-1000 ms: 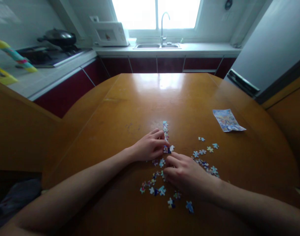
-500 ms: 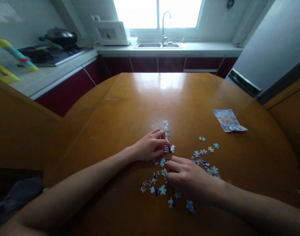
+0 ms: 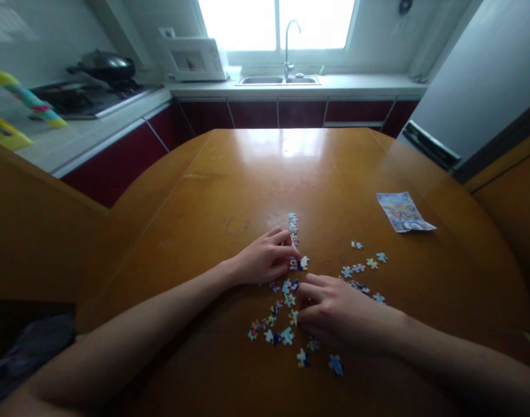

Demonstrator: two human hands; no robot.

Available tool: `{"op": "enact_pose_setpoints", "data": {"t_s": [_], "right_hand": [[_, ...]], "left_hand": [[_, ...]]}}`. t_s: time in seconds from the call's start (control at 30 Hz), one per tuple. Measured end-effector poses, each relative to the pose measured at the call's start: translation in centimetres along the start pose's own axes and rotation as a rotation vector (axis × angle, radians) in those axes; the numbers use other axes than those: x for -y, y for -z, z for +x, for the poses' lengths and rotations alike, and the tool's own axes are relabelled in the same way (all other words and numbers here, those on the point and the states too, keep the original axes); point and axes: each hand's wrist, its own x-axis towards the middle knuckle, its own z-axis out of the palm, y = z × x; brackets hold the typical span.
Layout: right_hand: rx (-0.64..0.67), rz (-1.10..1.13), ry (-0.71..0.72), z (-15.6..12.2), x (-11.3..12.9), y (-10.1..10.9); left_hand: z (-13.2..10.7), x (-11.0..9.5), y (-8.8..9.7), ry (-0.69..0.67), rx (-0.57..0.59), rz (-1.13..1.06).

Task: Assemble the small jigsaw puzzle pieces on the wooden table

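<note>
My left hand (image 3: 265, 258) rests on the wooden table (image 3: 247, 185), fingers curled and pressed against the lower end of a short joined strip of puzzle pieces (image 3: 293, 227). My right hand (image 3: 338, 313) lies palm down just below it, fingers stretched toward loose puzzle pieces (image 3: 286, 301) scattered between the two hands. It grips nothing that I can see. More loose pieces (image 3: 360, 267) lie to the right of my right hand.
A printed picture sheet (image 3: 404, 212) lies at the table's right. Beyond the table runs a kitchen counter with a sink and tap (image 3: 286, 78), a white appliance (image 3: 195, 59) and a stove with a wok (image 3: 103, 66). A fridge (image 3: 473, 87) stands at right.
My right hand has slid slightly right and toward me, uncovering a few loose pieces beside it. The left hand has stayed on the strip.
</note>
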Motion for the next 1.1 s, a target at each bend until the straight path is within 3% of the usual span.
{"op": "enact_pose_setpoints", "data": {"t_s": [0.23, 0.4, 0.5, 0.77, 1.1], "right_hand": [[-0.101, 0.106, -0.050, 0.0, -0.4, -0.2], [-0.349, 0.119, -0.360, -0.1, -2.1, 0.2], [-0.418, 0.074, -0.482, -0.1, -3.5, 0.3], [-0.369, 0.036, -0.532, 0.5, -4.0, -0.3], [-0.373, 0.080, -0.533, 0.9, -3.9, -0.9]], "left_hand": [[0.0, -0.2, 0.2, 0.015, 0.010, -0.026], [0.1, -0.3, 0.5, 0.040, 0.010, -0.063], [0.1, -0.4, 0.6, 0.059, -0.052, -0.091], [0.1, -0.2, 0.5, 0.069, -0.119, -0.053], [0.0, 0.0, 0.4, 0.028, -0.115, -0.065]]}}
